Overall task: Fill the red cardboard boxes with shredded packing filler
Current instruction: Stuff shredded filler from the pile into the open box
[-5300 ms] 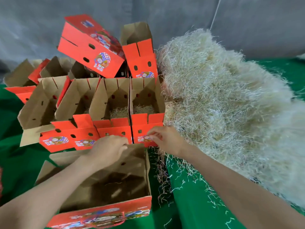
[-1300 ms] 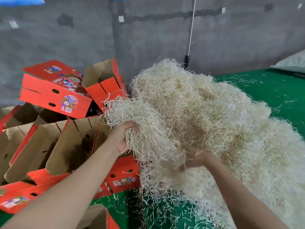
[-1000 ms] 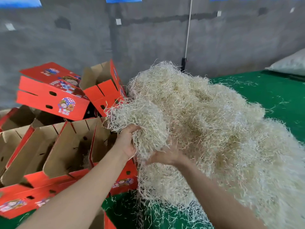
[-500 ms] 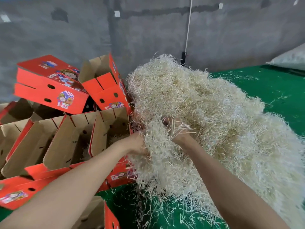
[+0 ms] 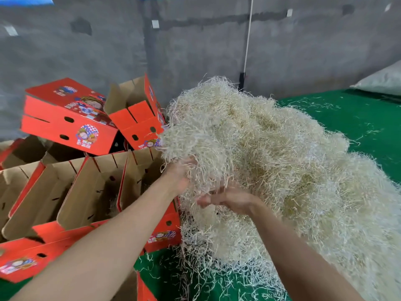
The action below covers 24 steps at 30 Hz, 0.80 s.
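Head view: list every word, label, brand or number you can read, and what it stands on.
None is legible.
Closed red box: round cartoon label with characters beneath, too blurred.
Tilted open box: front label partly hidden by filler, unreadable.
Front box beside the filler: printed label, blurred.
Lower-left box: printed label, blurred.
Wall tags: no writing visible.
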{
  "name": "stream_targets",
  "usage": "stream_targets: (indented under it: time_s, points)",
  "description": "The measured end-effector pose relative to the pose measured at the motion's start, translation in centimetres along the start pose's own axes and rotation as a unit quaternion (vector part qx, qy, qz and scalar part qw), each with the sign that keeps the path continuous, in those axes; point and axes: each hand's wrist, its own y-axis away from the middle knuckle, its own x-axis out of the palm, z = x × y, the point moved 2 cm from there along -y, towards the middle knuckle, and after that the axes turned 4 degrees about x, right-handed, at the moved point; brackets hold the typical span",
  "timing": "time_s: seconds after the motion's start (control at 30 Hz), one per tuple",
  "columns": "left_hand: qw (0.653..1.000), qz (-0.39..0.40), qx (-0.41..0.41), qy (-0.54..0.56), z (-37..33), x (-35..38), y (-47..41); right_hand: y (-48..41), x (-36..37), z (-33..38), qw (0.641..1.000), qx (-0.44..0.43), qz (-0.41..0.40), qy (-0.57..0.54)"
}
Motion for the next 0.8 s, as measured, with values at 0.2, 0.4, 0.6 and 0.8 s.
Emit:
stream_targets:
  time_s: [0.2, 0.4, 0.6, 0.8]
  points:
    - [0.981, -0.021, -0.022, 0.194, 2.5, -2.1, -1.8, 0.5, -2.2, -2.0, 0.978, -0.013, -0.19, -0.087]
    - [0.979, 0.11, -0.065, -0.156, 1.9, -0.6, -1.2, 1.4, -2.6, -0.3, 0.963, 0.007, -0.267, -0.044]
    - [0.905, 0.139, -0.037, -0.4, 3.1, -0.2, -0.7, 1.9, -2.8, 3.7, 0.938, -0.104, -0.326, -0.056]
    - [0.997, 0.024, -0.046, -0.056, 1.3, -2.7, -1.2, 1.2, -2.5, -1.5, 0.936, 0.009, -0.22, 0.273]
